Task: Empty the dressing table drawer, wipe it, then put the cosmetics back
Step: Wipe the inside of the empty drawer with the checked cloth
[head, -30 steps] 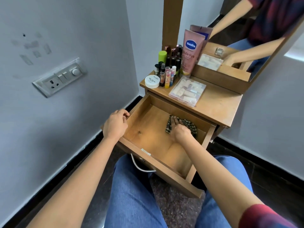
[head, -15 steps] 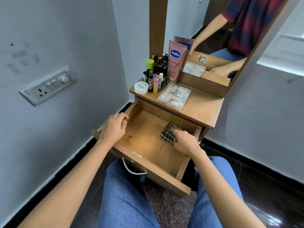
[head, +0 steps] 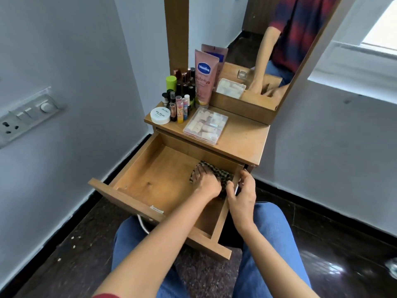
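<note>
**Both hands at the open drawer, cosmetics on the worktop**

We look down at a wooden drawer (head: 150, 175) that is pulled far out over our knees. Its bottom is bare wood, and inside it there is only a dark checked cloth (head: 224, 176), which lies in the far right corner against the right wall.

Our left hand (head: 206, 182) reaches across the drawer and lies on top of the cloth. The fingers (head: 197, 172) are stretched out and rather flat, so the hand presses the cloth down onto the drawer bottom and does not squeeze it. Our right hand (head: 242, 193) is just beside it, at the right wall of the drawer. It grips this wall, with the thumb on the inner side and the curled fingers over the top edge and the outer side. The two hands are almost touching.

The cosmetics stand on the worktop (head: 242, 139) behind the drawer. A clear box (head: 205, 125) with small pale tubes lies flat near the front edge. To its left is a white jar (head: 160, 115), and behind the jar is a tight group of small bottles (head: 182, 93). A tall pink tube (head: 205, 78) stands upright against the mirror (head: 247, 35). A switch plate (head: 25, 117) is on the left wall.
</note>
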